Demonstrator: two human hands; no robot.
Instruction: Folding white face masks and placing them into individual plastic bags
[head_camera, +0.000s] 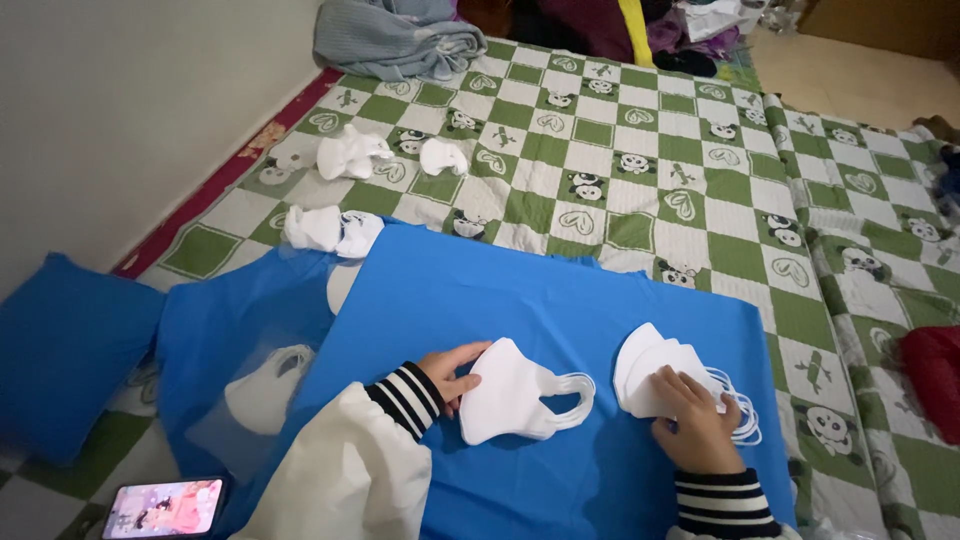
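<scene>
My left hand (450, 372) grips the left edge of a folded white face mask stack (512, 395) lying on a blue sheet (480, 290); its ear loops point right. My right hand (695, 425) rests flat on a second fanned pile of white masks (650, 365), with the pile's ear loops (745, 415) sticking out to the right. Both sleeves have black-and-white striped cuffs.
A green-and-white checked blanket (620, 130) covers the floor. More white masks lie at the far left (350, 155), by the sheet's corner (325, 230), and in a clear bag (265, 390). A phone (165, 507) lies bottom left, a blue pillow (70, 350) beside it, clothes (400, 40) behind.
</scene>
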